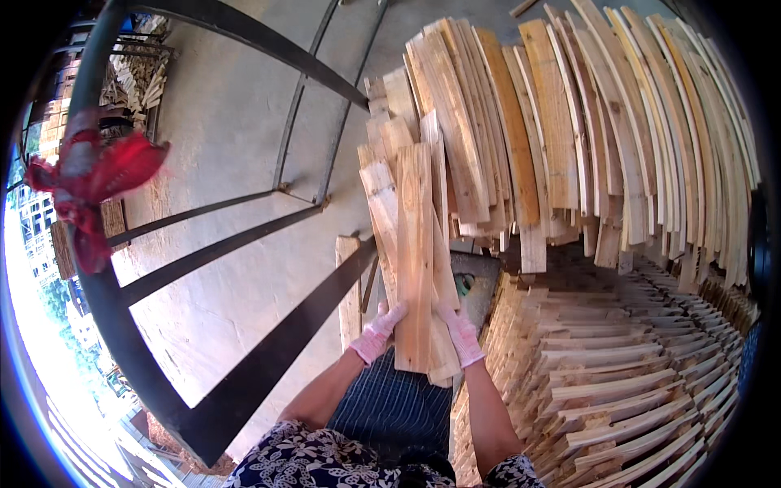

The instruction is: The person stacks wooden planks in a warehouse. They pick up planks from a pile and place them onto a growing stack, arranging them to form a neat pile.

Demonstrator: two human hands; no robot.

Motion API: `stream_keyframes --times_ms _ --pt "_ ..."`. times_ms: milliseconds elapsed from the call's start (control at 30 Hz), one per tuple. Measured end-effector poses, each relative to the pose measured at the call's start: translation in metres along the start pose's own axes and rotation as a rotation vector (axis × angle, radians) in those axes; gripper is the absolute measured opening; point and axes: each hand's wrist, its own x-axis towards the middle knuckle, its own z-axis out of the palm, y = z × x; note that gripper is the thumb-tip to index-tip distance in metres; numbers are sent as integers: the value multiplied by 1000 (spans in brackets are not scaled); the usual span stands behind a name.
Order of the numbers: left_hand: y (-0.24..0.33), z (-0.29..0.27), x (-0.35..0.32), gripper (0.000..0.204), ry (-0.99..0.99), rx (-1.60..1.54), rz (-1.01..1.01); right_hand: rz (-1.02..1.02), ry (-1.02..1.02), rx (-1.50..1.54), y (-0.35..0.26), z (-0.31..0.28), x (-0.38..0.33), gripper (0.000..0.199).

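Note:
In front of my body a small bundle of flat wooden boards (pixel 414 260) points away from me, its boards fanned slightly apart at both ends. My left hand (pixel 378 332), in a pale pink-white glove, grips the bundle's left edge near its close end. On the opposite edge my right hand (pixel 461 334), gloved alike, grips the boards too. The fingers under the bundle are hidden. At the far end, the held boards lie against or over other boards at the left end of a long row of stacked planks (pixel 557 122); exact contact is unclear.
Piled cut boards (pixel 618 374) fill the right side, layered close to my right arm. A dark metal frame (pixel 268 350) runs along my left, with a red cloth (pixel 98 175) tied to its post. One upright board (pixel 349 285) stands beside the frame on the concrete floor (pixel 220 171).

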Motion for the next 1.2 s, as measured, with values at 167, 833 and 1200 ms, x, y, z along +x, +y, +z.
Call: stream_keyframes --times_ms 167,833,1200 --pt "29 9 -5 86 -163 63 24 -193 -182 266 11 7 13 82" --pt "50 59 -198 91 -125 237 279 -276 -187 440 -85 48 -174 78" --pt "153 191 -363 83 -595 582 739 -887 -73 528 -213 53 -369 90"
